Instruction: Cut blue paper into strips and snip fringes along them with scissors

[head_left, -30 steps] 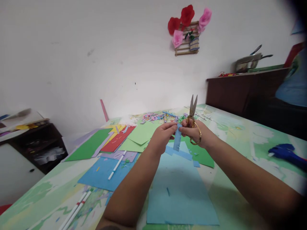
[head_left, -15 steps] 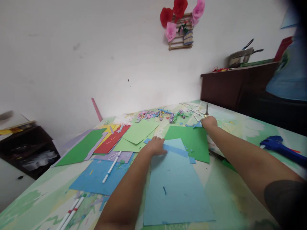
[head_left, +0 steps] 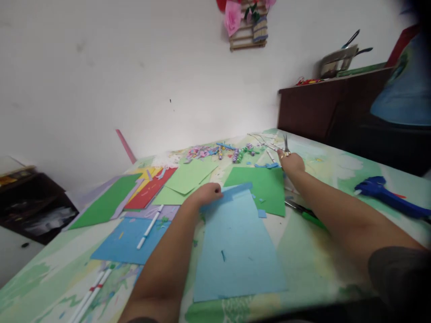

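My left hand (head_left: 209, 194) is closed on a blue paper strip (head_left: 237, 192), which crosses the top end of a light blue paper sheet (head_left: 239, 251) lying on the table. In my right hand (head_left: 292, 163), small scissors (head_left: 286, 144) point away from me, over the far right part of the table. Just left of that hand lies a curled blue paper scrap (head_left: 267, 165). Beyond the light blue sheet is a green sheet (head_left: 269, 184), with a small blue paper square (head_left: 261, 214) at its near edge.
Another pair of scissors with a green handle (head_left: 313, 219) lies under my right forearm. A blue glue gun (head_left: 384, 193) is at the right. Coloured sheets, including a red one (head_left: 153, 186), spread leftward with white markers (head_left: 148, 229). Rolled paper pieces (head_left: 239, 154) sit at the back.
My left hand has closed on the blue strip and raised it slightly off the light blue sheet. My right hand still holds the scissors. The view has tilted down a little.
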Tool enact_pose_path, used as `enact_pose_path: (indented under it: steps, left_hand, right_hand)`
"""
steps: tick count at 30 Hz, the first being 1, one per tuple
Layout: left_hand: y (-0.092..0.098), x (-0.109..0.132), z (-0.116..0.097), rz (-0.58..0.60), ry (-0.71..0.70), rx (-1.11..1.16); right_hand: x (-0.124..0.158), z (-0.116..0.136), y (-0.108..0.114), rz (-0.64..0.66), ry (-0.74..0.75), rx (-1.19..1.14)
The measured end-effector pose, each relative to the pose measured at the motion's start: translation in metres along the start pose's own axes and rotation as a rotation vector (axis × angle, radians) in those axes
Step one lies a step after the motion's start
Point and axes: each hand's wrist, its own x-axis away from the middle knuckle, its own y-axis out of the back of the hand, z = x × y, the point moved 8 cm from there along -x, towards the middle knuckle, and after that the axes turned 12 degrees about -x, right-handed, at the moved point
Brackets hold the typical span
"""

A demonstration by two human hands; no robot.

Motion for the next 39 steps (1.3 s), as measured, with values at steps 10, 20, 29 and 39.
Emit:
enact_pose_path:
  steps: [10,20,29,39]
  left_hand:
    - [0.03,0.011,-0.015,-0.3,0.002,0.805]
    - [0.039,0.027,-0.055,-0.269,-0.134,1.087]
    - [0.042,0.033,-0.061,-0.24,-0.084,0.868]
    - [0.076,0.061,-0.057,-0.245,-0.126,0.614]
  right_hand:
    - [0.079,0.095,-0.047,0.529,0.187,-0.599]
    - [0.118,0.134,-0.041,0.538,0.323,-0.911]
    - [0.115,0.135,-0.008,0.321,0.389,-1.084]
    - [0.092,0.125,-0.009,0.414,0.218,-1.271]
